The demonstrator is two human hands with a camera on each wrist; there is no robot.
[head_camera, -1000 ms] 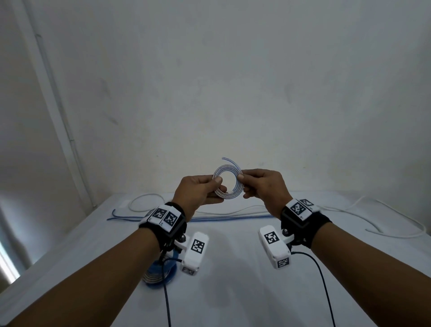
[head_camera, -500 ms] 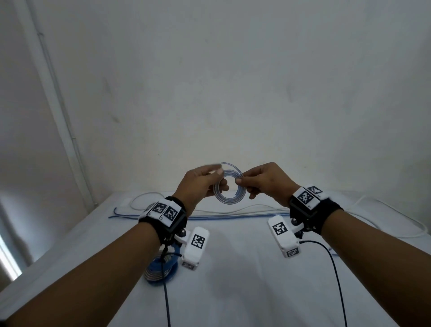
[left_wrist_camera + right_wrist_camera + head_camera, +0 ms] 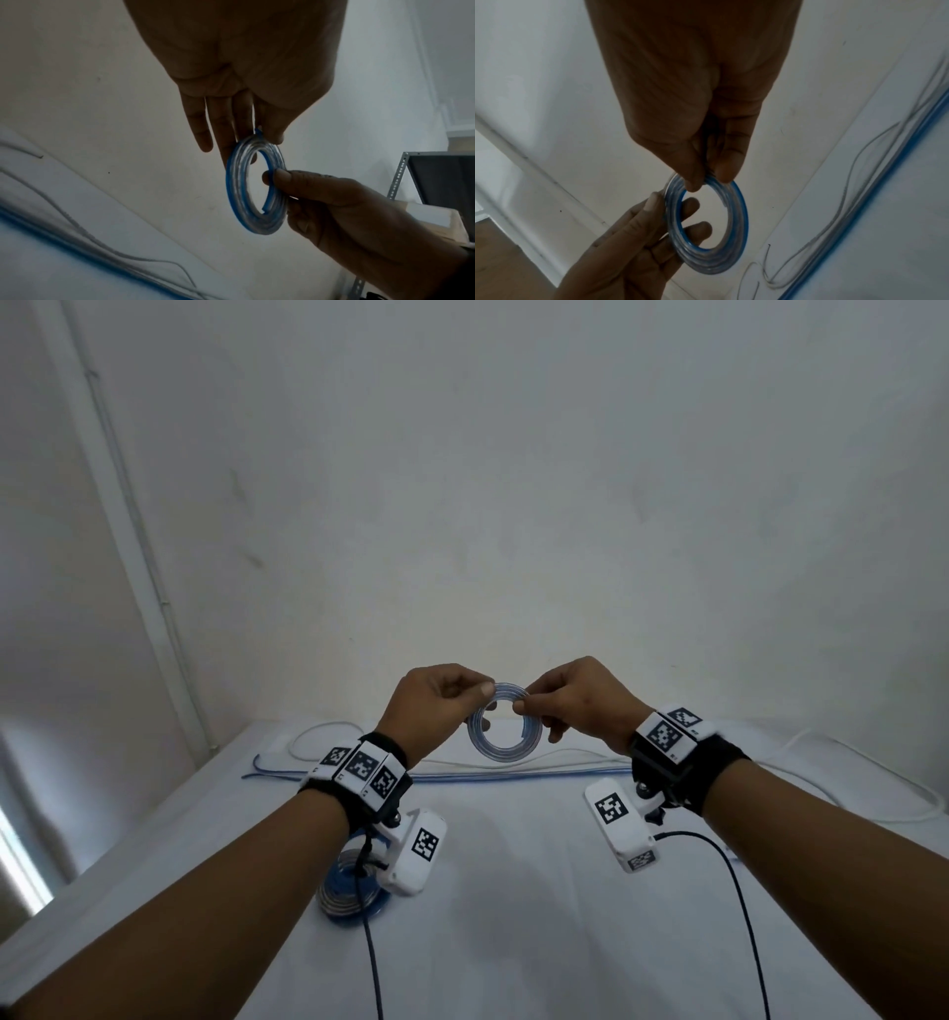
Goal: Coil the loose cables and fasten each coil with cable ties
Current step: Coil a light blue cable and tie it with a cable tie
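A small coil of clear, blue-edged cable point(image 3: 502, 746) hangs in the air above the table, between my hands. My left hand point(image 3: 485, 697) pinches the coil's upper left rim with thumb and fingers. My right hand point(image 3: 519, 705) pinches its upper right rim. In the left wrist view the coil point(image 3: 232, 192) stands edge-on below my left fingers point(image 3: 226, 130), and its inner cut end shows near the right thumb. In the right wrist view my right hand point(image 3: 706, 179) pinches the top of the coil point(image 3: 740, 223). No cable tie shows on it.
A white table point(image 3: 513, 942) stands against a bare wall. A long blue cable point(image 3: 513, 775) and loose white cables point(image 3: 847, 762) lie along its back. A coiled blue cable point(image 3: 339, 898) sits beneath my left wrist. A metal shelf point(image 3: 401, 172) stands at the right.
Both hands rose slightly and shifted from the coil's sides to its top, so it now hangs below them. The cable end that stuck up no longer protrudes.
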